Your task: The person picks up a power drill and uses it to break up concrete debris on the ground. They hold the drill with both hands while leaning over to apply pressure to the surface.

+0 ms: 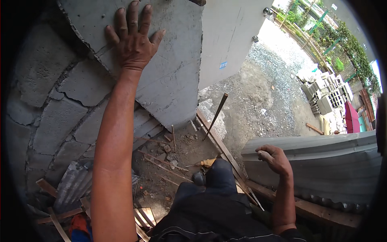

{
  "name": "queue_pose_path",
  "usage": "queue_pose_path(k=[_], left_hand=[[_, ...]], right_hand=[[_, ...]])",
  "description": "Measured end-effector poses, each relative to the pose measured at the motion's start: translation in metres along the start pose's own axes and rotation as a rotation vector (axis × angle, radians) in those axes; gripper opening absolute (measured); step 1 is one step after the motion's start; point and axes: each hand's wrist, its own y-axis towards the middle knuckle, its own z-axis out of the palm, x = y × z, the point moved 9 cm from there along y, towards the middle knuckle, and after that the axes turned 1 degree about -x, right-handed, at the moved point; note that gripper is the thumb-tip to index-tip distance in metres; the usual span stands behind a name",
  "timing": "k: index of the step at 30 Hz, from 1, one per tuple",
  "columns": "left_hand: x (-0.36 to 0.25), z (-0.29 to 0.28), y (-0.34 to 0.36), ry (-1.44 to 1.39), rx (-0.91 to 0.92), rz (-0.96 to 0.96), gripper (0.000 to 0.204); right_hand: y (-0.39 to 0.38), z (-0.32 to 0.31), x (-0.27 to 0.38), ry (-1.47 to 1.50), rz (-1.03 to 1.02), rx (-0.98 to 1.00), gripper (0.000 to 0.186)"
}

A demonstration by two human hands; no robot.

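palm of the left hand (136, 49) lies flat on the grey slab (173, 76), which is at the upper middle of the view, in front of the person. the four fingers are stretched and spread upward, and the thumb stands apart to the right. so this hand is fully opened; it presses or rests on the surface and grasps nothing. the left forearm is reaching long and almost straight, from the lower edge up to the slab, and the wrist bends only a little.

the right hand (277, 160) is raised lower, at the right side, in front of the grey metal sheet (322, 165). its elbow is bent, and its fingers point to the left, curled loosely with the thumb near them. the inside of this hand is hidden, so i cannot tell if it holds something, or if it touches the sheet.

at left of the slab is a wall of grey blocks (56, 125). below, near the knees, a yellow tool (208, 162) lies on the dirt ground (187, 147).
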Motion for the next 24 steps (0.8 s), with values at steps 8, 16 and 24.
queue_pose_path(k=[8, 16, 24], left_hand=[[0.009, 0.004, -0.011, -0.089, 0.047, -0.042, 0.096], [0.006, 0.017, -0.012, -0.096, 0.086, -0.071, 0.095], [0.010, 0.015, -0.018, -0.104, 0.044, -0.094, 0.092]], right_hand=[[0.085, 0.070, 0.112, -0.295, -0.390, 0.117, 0.065], [0.178, 0.132, 0.152, -0.298, -0.526, 0.396, 0.055], [0.230, 0.203, 0.183, -0.429, -0.738, 0.932, 0.058]])
